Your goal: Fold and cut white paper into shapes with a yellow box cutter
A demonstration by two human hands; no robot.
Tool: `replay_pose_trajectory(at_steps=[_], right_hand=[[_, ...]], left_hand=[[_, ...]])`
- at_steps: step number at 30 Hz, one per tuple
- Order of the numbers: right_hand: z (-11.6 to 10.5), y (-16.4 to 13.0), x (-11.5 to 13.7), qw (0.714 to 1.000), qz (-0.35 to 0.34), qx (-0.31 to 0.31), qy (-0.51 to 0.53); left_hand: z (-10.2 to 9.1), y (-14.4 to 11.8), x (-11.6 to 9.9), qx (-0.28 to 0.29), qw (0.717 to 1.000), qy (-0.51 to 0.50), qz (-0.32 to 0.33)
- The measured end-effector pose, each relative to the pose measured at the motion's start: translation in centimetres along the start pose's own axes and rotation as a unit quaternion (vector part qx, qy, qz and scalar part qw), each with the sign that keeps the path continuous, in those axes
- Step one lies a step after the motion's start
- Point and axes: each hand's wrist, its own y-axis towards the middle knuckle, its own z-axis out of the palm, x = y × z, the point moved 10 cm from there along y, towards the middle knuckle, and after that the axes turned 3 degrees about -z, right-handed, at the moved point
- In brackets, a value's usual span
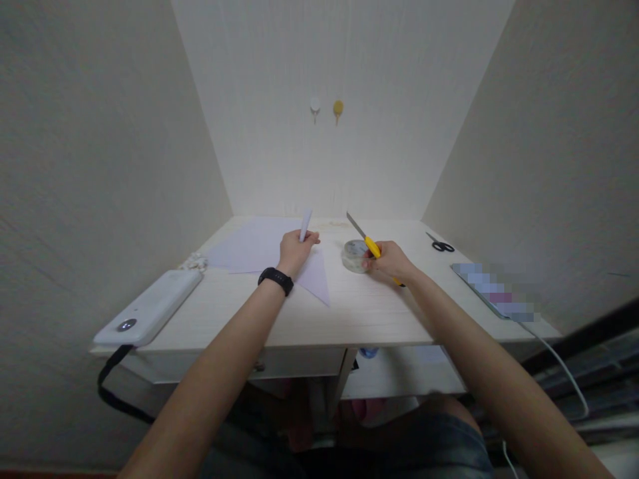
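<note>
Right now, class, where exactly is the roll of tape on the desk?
In the head view, the roll of tape sits right of centre on the desk, touching the right hand, which holds the yellow utility knife.

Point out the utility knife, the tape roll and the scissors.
utility knife (372, 247), head view, on its yellow handle.
tape roll (353, 257), head view, on its top face.
scissors (442, 246), head view, on the black handles.

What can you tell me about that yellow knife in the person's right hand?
The utility knife has a yellow handle and a thin grey metal blade pushed out. The right hand wraps around the rear of the handle, so only the front part and a tip behind the hand show. It is tilted, blade pointing up and away to the left, above the roll of tape on the pale wooden desk. Whether it touches the roll is unclear.
</note>
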Motion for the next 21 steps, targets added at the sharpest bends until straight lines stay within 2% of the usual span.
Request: replay_pose_trajectory(at_steps=[4,11,13,16,19,21], right_hand=[[-1.1,1.8,-1.8,0.999,0.013,-0.029,-0.032],[-2.8,4.5,-3.4,0.997,0.015,-0.049,-0.061],[-4.6,4.4,-4.1,0.992,0.022,-0.106,-0.065],[-7.3,3.2,-6.7,0.972,0.113,-0.185,-0.087],[-7.8,1.9,-9.0,0.956,0.198,-0.155,-0.153],[-7.6,1.2,-9.1,0.946,0.19,-0.129,-0.229]], left_hand=[[0.7,-0.3,-0.1,0.019,0.998,-0.065,0.001],[1.4,-0.7,0.0,0.035,0.998,-0.048,-0.017],[1.4,-0.7,0.1,0.036,0.998,-0.05,-0.018],[1.5,-0.8,-0.1,0.04,0.997,-0.063,-0.014],[1.8,-0.9,-0.2,0.052,0.996,-0.066,-0.016],[1.9,-1.0,-0.3,0.057,0.997,-0.057,-0.017]])
